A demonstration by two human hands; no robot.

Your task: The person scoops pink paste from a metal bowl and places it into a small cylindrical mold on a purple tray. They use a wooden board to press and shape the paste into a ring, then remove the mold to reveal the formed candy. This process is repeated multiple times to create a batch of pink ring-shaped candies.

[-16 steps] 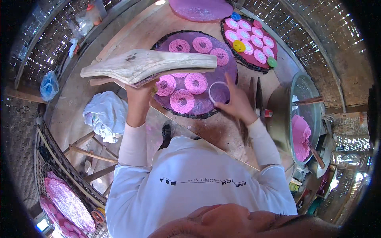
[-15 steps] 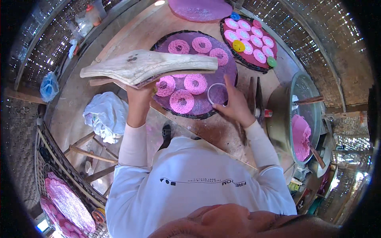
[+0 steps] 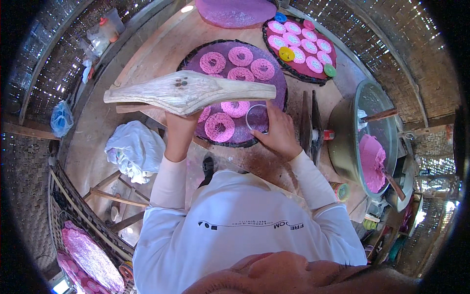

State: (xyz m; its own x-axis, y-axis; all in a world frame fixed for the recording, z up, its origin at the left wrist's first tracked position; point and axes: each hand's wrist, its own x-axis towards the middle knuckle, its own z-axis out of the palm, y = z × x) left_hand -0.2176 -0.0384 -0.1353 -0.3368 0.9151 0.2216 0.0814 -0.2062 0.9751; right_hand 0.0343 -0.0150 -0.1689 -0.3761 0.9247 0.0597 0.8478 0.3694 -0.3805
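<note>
My left hand (image 3: 179, 125) is closed under a long pale wooden press (image 3: 188, 91) with a wide middle and narrow ends; the wood hides the fingers. The press is over a round purple sheet with a dark rim (image 3: 277, 89), covering part of it. Lacy pink dough rings (image 3: 219, 127) lie on this sheet, several in all. At its near right side, my right hand (image 3: 280, 131) pinches a thin, pale hoop (image 3: 246, 119) between thumb and fingers. Purple surface shows through the hoop. Whether the hoop touches the sheet, I cannot tell.
A large metal basin (image 3: 340, 130) with pink dough (image 3: 372, 161) stands to the right. Behind the sheet is a smaller red tray (image 3: 298, 68) of pink-and-white rounds, with coloured discs at its edge. A white cloth bundle (image 3: 134, 149) lies left; dark wooden bars (image 3: 310, 117) stand near my right hand.
The press has shifted right and nearer to me over the sheet, uncovering more far pink rings. My right hand has brought the hoop slightly left. The whole view has also shifted a little.
</note>
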